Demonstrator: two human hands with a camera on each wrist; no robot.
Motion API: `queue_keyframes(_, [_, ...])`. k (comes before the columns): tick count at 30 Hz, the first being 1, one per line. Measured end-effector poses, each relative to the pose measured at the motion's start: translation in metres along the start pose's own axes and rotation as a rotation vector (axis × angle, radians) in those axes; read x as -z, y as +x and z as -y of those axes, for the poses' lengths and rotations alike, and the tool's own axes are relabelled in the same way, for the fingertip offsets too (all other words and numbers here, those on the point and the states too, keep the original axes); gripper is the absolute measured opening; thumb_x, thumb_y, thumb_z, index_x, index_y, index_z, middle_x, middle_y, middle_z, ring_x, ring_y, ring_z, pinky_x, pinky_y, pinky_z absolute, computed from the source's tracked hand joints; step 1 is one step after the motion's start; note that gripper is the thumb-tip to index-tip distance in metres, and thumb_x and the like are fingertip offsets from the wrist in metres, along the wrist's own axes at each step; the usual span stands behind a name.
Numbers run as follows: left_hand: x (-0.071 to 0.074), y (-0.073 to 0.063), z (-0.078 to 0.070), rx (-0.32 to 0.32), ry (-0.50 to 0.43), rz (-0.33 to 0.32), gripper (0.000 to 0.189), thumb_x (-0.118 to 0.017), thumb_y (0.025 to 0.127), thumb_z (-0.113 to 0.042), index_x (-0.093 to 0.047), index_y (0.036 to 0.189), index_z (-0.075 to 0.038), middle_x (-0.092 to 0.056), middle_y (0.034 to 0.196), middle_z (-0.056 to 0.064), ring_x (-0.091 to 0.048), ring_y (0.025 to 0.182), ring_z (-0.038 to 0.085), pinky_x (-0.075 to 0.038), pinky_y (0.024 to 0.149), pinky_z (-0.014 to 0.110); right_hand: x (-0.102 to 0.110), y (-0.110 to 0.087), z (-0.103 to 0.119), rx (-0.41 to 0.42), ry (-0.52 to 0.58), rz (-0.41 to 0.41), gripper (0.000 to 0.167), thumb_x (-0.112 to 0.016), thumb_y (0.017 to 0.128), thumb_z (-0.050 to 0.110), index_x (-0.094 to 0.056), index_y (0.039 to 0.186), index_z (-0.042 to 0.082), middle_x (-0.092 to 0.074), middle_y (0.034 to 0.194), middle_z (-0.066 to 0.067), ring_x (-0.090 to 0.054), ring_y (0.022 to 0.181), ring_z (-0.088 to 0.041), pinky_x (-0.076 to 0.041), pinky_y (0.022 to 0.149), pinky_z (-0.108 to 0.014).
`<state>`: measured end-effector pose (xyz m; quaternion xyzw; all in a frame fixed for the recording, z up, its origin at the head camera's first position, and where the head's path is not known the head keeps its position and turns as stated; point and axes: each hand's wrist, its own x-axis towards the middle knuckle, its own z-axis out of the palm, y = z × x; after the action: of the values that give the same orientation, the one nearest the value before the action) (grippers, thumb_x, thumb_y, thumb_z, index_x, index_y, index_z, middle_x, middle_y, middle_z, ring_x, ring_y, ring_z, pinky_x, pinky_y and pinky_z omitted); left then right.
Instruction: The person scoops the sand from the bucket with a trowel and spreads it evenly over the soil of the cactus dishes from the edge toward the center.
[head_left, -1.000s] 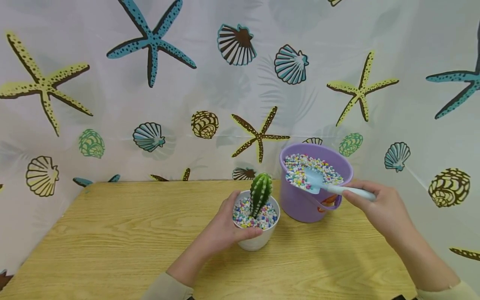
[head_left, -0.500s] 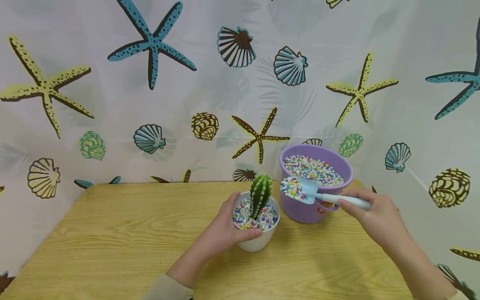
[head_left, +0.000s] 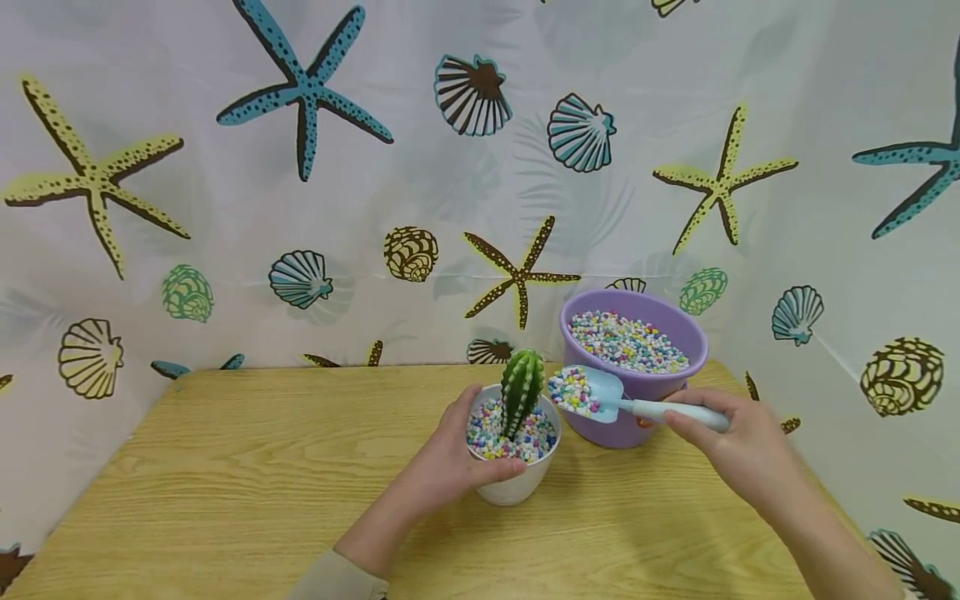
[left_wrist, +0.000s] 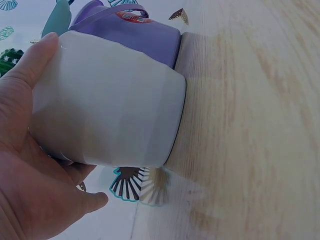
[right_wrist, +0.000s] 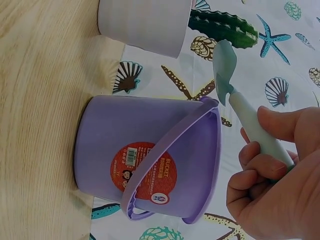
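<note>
A white pot (head_left: 513, 485) stands on the table, with a green cactus (head_left: 522, 392) upright in a bed of colourful pellets (head_left: 487, 429). My left hand (head_left: 461, 462) grips the pot from its left side, thumb along the near rim; in the left wrist view the thumb lies at the rim of the pot (left_wrist: 110, 100). In my right hand (head_left: 738, 442) is the handle of a light blue scoop (head_left: 611, 392), curled fingers around it in the right wrist view. Pellets fill the scoop's blade, which hovers between the pot's right rim and the purple bucket (head_left: 603, 427).
The purple bucket holds many more pellets (head_left: 626, 340) and has its handle hanging on the near side, beside a red label (right_wrist: 145, 172). A wooden table (head_left: 262, 467) lies below. Behind it hangs a white curtain (head_left: 360, 183) printed with shells and starfish.
My right hand has lifted the loaded scoop out of the bucket and carried it left, toward the cactus pot. My left hand stays on the pot.
</note>
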<state>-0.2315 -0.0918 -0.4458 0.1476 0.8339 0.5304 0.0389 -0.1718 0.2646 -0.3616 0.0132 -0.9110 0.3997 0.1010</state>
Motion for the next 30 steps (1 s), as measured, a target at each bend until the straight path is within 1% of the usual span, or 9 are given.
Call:
queue_keyframes(4, [0.0, -0.001, -0.001, -0.008, 0.002, -0.004, 0.126, -0.099, 0.083, -0.045, -0.02, 0.176, -0.01, -0.036, 0.168, 0.024, -0.048, 0.146, 0.041, -0.041, 0.121, 0.062, -0.005, -0.001, 0.001, 0.008, -0.007, 0.0, 0.036, -0.082, 0.101, 0.047, -0.083, 0.126, 0.02, -0.07, 0.098, -0.003, -0.05, 0.076, -0.021, -0.043, 0.06, -0.034])
queue_keyframes(9, [0.0, -0.001, -0.001, -0.037, 0.01, -0.011, 0.126, -0.099, 0.083, -0.043, -0.021, 0.175, -0.006, -0.035, 0.169, 0.027, -0.046, 0.148, 0.043, -0.038, 0.123, 0.062, -0.01, -0.002, 0.003, 0.044, -0.006, 0.001, 0.034, -0.082, 0.101, 0.045, -0.084, 0.123, 0.018, -0.069, 0.094, -0.003, -0.05, 0.075, -0.02, -0.044, 0.058, -0.032])
queue_keyframes(15, [0.0, -0.001, 0.001, -0.025, 0.01, -0.009, 0.127, -0.099, 0.083, -0.044, -0.02, 0.176, -0.008, -0.033, 0.171, 0.025, -0.045, 0.15, 0.041, -0.038, 0.124, 0.061, -0.017, -0.004, 0.005, 0.047, -0.011, -0.004, 0.036, -0.083, 0.101, 0.043, -0.083, 0.124, 0.015, -0.07, 0.096, -0.004, -0.054, 0.076, -0.021, -0.047, 0.06, -0.032])
queue_keyframes(25, [0.0, -0.001, 0.002, -0.016, 0.017, -0.012, 0.127, -0.099, 0.083, -0.047, -0.02, 0.176, -0.01, -0.032, 0.172, 0.025, -0.045, 0.151, 0.042, -0.039, 0.123, 0.063, -0.028, -0.003, 0.002, 0.061, -0.057, -0.004, 0.031, -0.082, 0.102, 0.042, -0.082, 0.121, 0.018, -0.071, 0.101, -0.002, -0.056, 0.084, -0.022, -0.048, 0.068, -0.034])
queue_keyframes(30, [0.001, -0.001, 0.001, -0.009, 0.02, -0.015, 0.127, -0.099, 0.083, -0.047, -0.02, 0.176, -0.011, -0.032, 0.172, 0.025, -0.044, 0.151, 0.043, -0.039, 0.123, 0.063, -0.033, -0.002, 0.002, 0.095, -0.088, -0.024, 0.025, -0.083, 0.102, 0.039, -0.083, 0.118, 0.019, -0.073, 0.103, 0.001, -0.059, 0.086, -0.021, -0.049, 0.071, -0.035])
